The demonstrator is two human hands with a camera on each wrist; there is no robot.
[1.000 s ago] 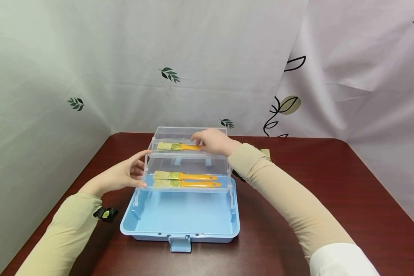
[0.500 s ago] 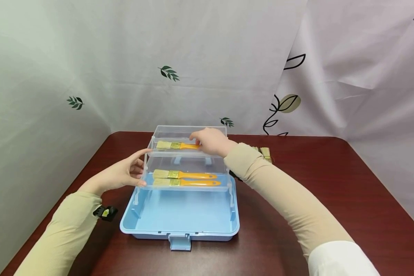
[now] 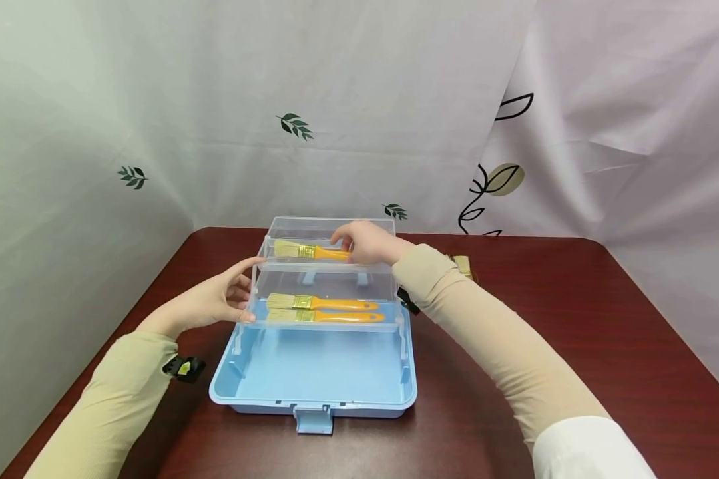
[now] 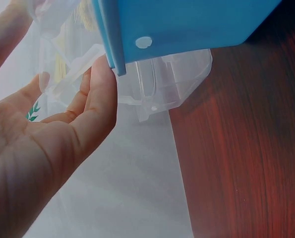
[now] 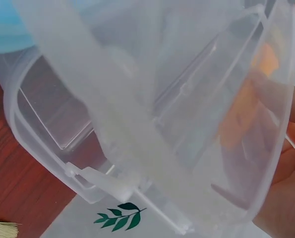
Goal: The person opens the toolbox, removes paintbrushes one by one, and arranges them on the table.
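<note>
A light blue toolbox [image 3: 311, 404] stands open on the dark red table, its clear trays fanned out. My right hand [image 3: 365, 243] reaches into the upper clear tray [image 3: 329, 229] and pinches the orange handle of a paintbrush [image 3: 302, 251] lying there. Through the plastic, the right wrist view shows that handle [image 5: 246, 109] by my fingers [image 5: 281, 198]. Two more orange-handled brushes [image 3: 320, 305] lie side by side in the middle tray [image 3: 323, 283]. My left hand [image 3: 216, 303] rests with relaxed, straight fingers [image 4: 92, 99] against that tray's left end, by the blue wall [image 4: 187, 25].
The blue bottom compartment [image 3: 317, 366] holds nothing, and its latch [image 3: 313, 420] faces me. More brushes [image 3: 463, 265] lie on the table behind my right forearm; their bristles [image 5: 1, 229] show in the right wrist view. White leaf-print curtains close off the back and sides.
</note>
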